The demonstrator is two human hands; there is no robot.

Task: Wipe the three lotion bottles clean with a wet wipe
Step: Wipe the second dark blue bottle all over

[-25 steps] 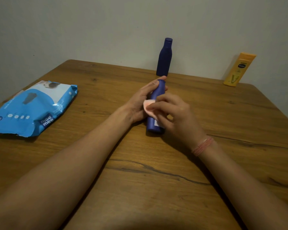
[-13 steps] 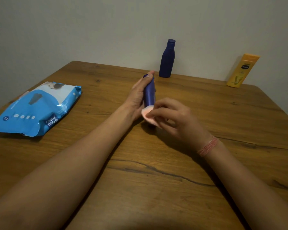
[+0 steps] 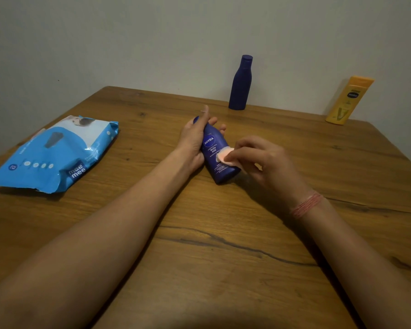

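My left hand (image 3: 193, 141) grips a dark blue Nivea lotion bottle (image 3: 217, 157), tilted with its base low on the table and its label facing me. My right hand (image 3: 266, 160) pinches a small folded pinkish wet wipe (image 3: 226, 156) and presses it against the bottle's front, just below the label. A taller plain dark blue bottle (image 3: 240, 84) stands upright at the table's far edge by the wall. A yellow lotion bottle (image 3: 349, 100) leans against the wall at the far right.
A blue pack of wet wipes (image 3: 55, 153) lies flat on the left side of the wooden table (image 3: 223, 257). A grey wall runs right behind the table's far edge. My right wrist carries a pink thread band (image 3: 305, 205).
My left hand turned the bottle from upright, narrow side on, to tilted with its label toward me. The wipe in my right hand moved from the bottle's lower left edge onto its front.
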